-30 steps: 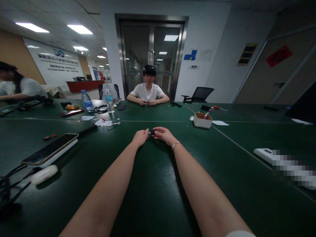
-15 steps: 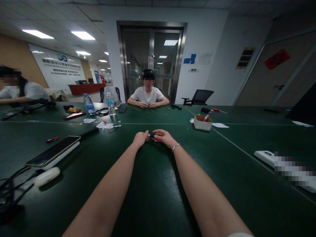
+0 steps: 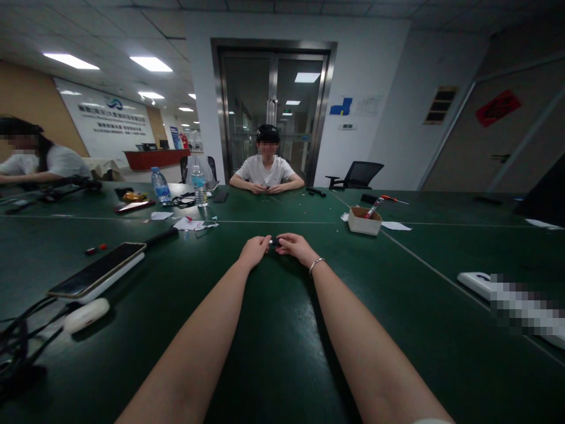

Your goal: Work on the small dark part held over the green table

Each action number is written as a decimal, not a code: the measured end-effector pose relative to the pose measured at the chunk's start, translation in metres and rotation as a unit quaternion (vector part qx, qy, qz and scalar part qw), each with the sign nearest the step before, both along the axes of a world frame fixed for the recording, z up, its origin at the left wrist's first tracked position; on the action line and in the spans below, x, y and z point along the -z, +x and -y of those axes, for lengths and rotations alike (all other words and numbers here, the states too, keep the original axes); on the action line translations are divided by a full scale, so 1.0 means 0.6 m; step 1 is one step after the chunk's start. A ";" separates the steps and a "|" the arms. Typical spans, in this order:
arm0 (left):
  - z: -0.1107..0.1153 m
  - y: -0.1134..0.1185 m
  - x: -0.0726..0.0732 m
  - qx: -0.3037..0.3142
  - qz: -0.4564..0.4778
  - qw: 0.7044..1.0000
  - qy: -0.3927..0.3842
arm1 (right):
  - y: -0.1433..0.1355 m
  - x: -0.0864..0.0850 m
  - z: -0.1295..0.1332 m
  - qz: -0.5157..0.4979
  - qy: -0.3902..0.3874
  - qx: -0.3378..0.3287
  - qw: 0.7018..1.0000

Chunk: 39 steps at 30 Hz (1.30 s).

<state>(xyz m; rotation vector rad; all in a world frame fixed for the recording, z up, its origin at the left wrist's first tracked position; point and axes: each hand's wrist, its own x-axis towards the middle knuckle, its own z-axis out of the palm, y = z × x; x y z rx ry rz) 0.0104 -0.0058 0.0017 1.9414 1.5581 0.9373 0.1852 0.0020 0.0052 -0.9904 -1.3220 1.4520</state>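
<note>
Between my two hands, above the middle of the green table [image 3: 273, 353], is a small black object with a silvery end [image 3: 274, 241]. It lies level and is too small to name. My left hand [image 3: 255, 252] is closed, pinching its silvery left end. The black right end sits in the closed fingers of my right hand [image 3: 300, 248], which has a silver bangle [image 3: 315, 267] at the wrist. Fingers cover part of the object.
A phone [image 3: 99, 270] rests on a white block at left, near a white oval item [image 3: 86, 315] and black cables [image 3: 20, 347]. An open box [image 3: 364, 222] holds a tool. Two water bottles [image 3: 199, 186] stand farther back. A person [image 3: 267, 171] sits opposite.
The view has shifted slightly. Both hands still hold the small black object with a silvery end, in nearly the same grip.
</note>
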 end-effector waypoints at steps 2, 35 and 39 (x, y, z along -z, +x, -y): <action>0.000 0.000 0.001 0.010 -0.005 1.000 0.001 | 0.001 0.001 0.000 -0.003 0.000 0.004 1.000; 0.001 0.002 0.002 0.015 0.047 0.998 -0.031 | 0.000 0.012 -0.007 -0.006 0.017 -0.010 1.000; 0.005 0.002 0.000 0.006 0.053 0.998 -0.034 | 0.003 0.012 -0.004 -0.010 0.017 -0.015 1.000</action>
